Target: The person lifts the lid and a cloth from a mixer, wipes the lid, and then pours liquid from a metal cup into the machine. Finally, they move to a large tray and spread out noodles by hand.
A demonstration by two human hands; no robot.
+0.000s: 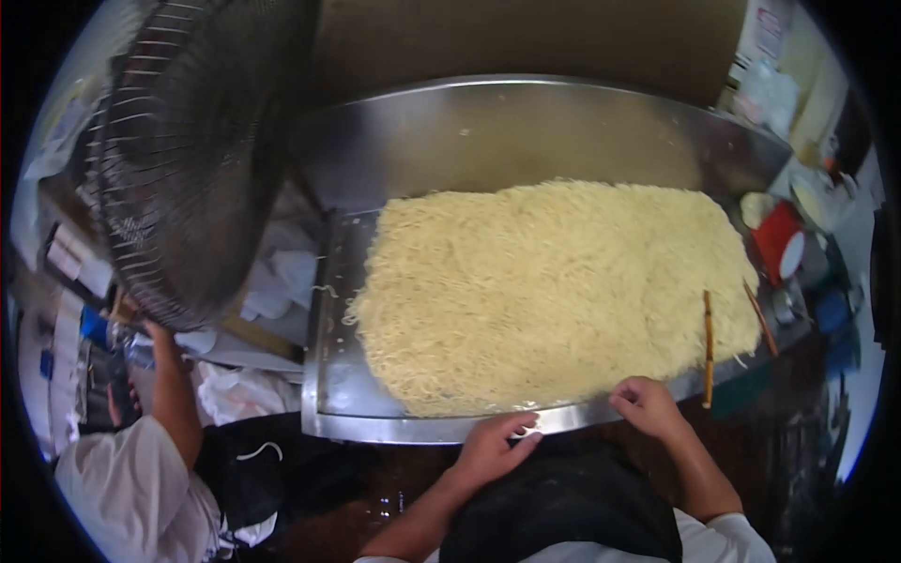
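My left grip [493, 446] and right grip [648, 405] both curled closed on the near rim of the metal tray [338, 394] heaped with noodles [554, 291], chopsticks [708, 347] lying close by.

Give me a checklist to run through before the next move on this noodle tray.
1. Left hand on the tray near rim: ok, it rests there.
2. Right hand on the rim: ok.
3. Firm grip in both hands: cannot tell.
4. Noodles inside the tray: ok, though a few strands lie loose at the left.
5. Chopsticks secure: not ok, they lie loose at the right end, one across the rim.
6. Other person's arm clear of the tray: ok, it is up at the fan.
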